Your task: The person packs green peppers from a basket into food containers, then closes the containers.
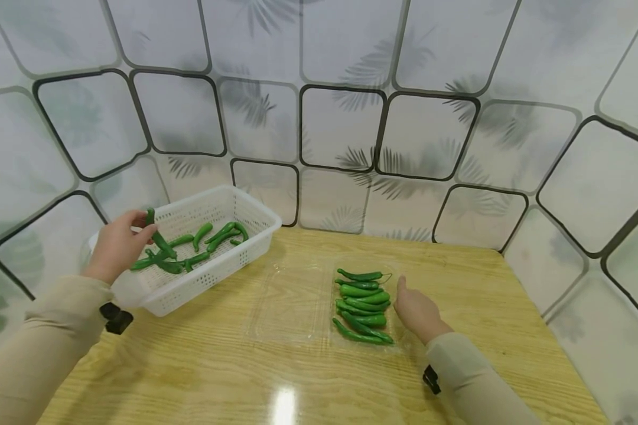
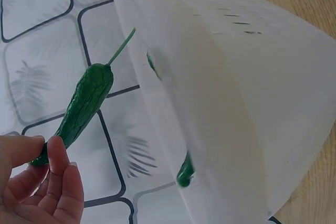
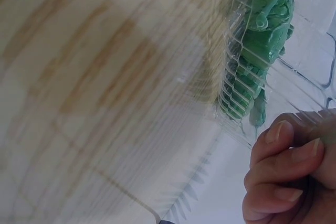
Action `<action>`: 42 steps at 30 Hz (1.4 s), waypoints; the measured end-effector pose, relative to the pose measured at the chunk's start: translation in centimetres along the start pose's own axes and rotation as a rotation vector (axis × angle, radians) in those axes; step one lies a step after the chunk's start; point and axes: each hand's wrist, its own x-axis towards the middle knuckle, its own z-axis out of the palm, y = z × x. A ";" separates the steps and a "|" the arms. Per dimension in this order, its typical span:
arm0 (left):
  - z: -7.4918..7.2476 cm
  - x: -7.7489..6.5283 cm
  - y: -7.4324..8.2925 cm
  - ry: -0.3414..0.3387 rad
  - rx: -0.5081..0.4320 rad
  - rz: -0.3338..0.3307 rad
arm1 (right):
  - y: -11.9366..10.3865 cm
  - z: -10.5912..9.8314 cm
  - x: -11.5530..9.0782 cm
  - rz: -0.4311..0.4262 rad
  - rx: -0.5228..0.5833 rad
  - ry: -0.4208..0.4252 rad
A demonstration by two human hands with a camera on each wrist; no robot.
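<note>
My left hand point(image 1: 118, 243) pinches a green chili pepper point(image 1: 162, 242) by one end between thumb and fingers, over the near left part of a white plastic basket point(image 1: 212, 284). In the left wrist view that pepper point(image 2: 84, 103) points up and away, its thin stem at the far end. Several more green peppers lie loose in the basket. An opened clear plastic box point(image 1: 291, 341) lies on the table, with a row of green peppers point(image 1: 363, 305) in its right half. At that half's right edge, my right hand point(image 1: 417, 310) holds the rim, fingers curled beside the wall.
The wooden table point(image 1: 218, 366) runs up to a wall covering point(image 1: 340, 130) with dark rounded squares and leaf prints at the back and sides. The box's bare left half lies between the basket and the peppers.
</note>
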 end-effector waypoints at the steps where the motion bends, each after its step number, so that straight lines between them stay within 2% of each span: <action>1: -0.1 0.0 0.0 0.011 -0.007 -0.003 | 0.0 0.0 0.0 0.003 0.004 -0.003; 7: -0.6 -0.4 0.3 0.063 -0.075 -0.027 | 0.0 0.0 0.1 0.007 0.008 -0.009; 15: -1.0 -0.8 1.9 0.088 -0.157 -0.038 | 0.0 0.0 0.0 -0.012 -0.020 0.002; 24: -0.4 -1.4 4.2 0.107 -0.253 0.036 | 0.0 0.0 0.1 -0.006 -0.021 -0.007; 32: 0.6 -2.0 6.2 0.016 -0.326 0.060 | 0.1 0.2 0.2 -0.011 -0.031 0.006; 42: 2.5 -2.3 8.5 -0.089 -0.364 0.098 | 0.2 0.3 0.3 -0.024 -0.037 0.015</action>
